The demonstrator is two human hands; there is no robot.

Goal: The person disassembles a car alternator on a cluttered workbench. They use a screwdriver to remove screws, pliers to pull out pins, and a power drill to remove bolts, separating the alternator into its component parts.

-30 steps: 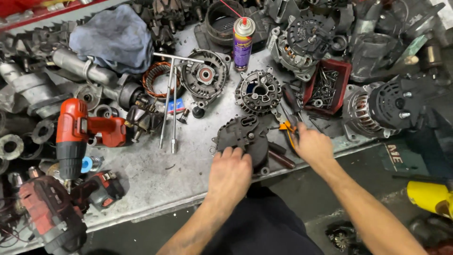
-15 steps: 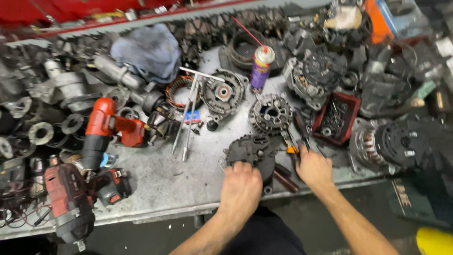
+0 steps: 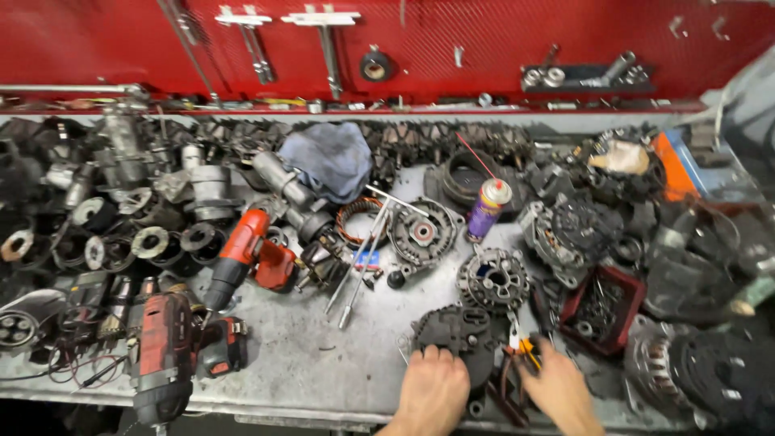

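Hands working on alternator housing [image 3: 458, 333] at table [image 3: 323, 367] front edge.
Left hand [image 3: 432, 387] is pressing flat on the housing, grip open; right hand [image 3: 557, 389] is closing around orange-handled pliers [image 3: 521, 347]. Housing looks heavy, rigid, greasy: best held by its rim.

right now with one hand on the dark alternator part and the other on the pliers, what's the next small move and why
Probably steady the black housing with the left hand and bring the orange-handled pliers in the right hand onto it: the tips already sit beside its edge.
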